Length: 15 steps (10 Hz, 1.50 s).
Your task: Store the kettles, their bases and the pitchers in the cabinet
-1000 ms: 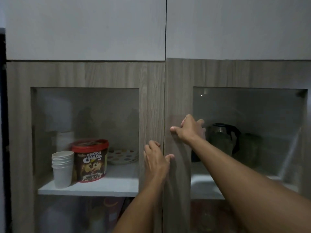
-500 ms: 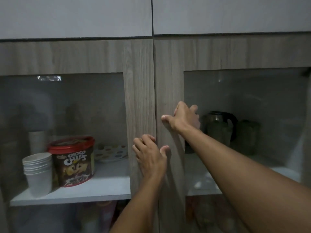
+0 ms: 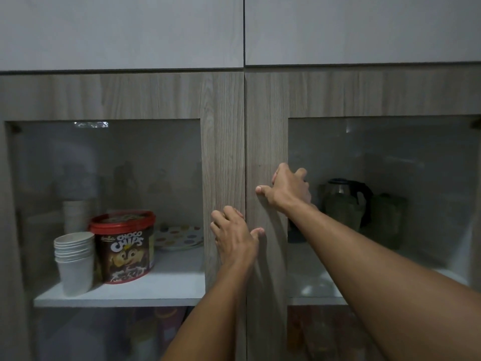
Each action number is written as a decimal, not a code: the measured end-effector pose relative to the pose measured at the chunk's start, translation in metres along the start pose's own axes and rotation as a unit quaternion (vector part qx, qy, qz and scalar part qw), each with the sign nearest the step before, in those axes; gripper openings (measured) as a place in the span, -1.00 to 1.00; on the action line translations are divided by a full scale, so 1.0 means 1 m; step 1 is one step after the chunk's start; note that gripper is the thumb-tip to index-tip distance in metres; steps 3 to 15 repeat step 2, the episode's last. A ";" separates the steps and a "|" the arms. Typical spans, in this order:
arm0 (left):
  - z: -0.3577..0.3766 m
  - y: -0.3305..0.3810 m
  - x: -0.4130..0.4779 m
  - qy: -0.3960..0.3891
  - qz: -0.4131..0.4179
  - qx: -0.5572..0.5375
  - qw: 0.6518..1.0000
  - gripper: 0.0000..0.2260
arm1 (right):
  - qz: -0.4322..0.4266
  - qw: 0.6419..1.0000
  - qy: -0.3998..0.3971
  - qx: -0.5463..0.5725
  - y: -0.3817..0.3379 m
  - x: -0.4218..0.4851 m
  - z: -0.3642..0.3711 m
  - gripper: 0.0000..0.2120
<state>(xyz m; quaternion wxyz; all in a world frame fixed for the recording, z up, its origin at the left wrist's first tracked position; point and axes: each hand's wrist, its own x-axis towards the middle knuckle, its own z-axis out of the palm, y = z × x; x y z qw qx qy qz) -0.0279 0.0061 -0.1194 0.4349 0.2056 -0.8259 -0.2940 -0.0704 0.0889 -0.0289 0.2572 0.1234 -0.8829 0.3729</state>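
Observation:
Two wood-framed glass cabinet doors stand shut side by side. My left hand [image 3: 234,238] lies flat on the left door's frame [image 3: 223,157], its thumb reaching across the seam. My right hand [image 3: 289,188] presses on the right door's frame [image 3: 265,142], fingers over the edge of the glass. Neither hand holds anything. Behind the right glass, a steel kettle [image 3: 341,201] with a black handle stands on the white shelf [image 3: 309,285]. A dim, greenish pitcher [image 3: 387,220] stands right of the kettle. A dark object [image 3: 296,234] behind my right wrist is mostly hidden.
Behind the left glass stand a stack of white paper cups [image 3: 74,259], a red-lidded Choco Chips tub [image 3: 125,246] and a dotted plate [image 3: 179,237]. Plain white cabinet doors [image 3: 122,32] run above. Dim items show on the lower shelf.
Both hands stay pressed on the door frames in about the same spots. My view has shifted, so the cabinet appears lower and closer than a second ago.

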 end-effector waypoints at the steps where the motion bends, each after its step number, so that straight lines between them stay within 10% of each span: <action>1: -0.007 -0.001 0.002 -0.036 0.011 -0.006 0.999 -0.50 | -0.013 1.000 -0.015 0.003 0.003 0.001 -0.003 -0.55; 15: -0.019 0.002 -0.003 -0.060 0.010 -0.025 0.998 -0.54 | -0.020 0.999 -0.038 0.006 0.005 -0.004 -0.010 -0.48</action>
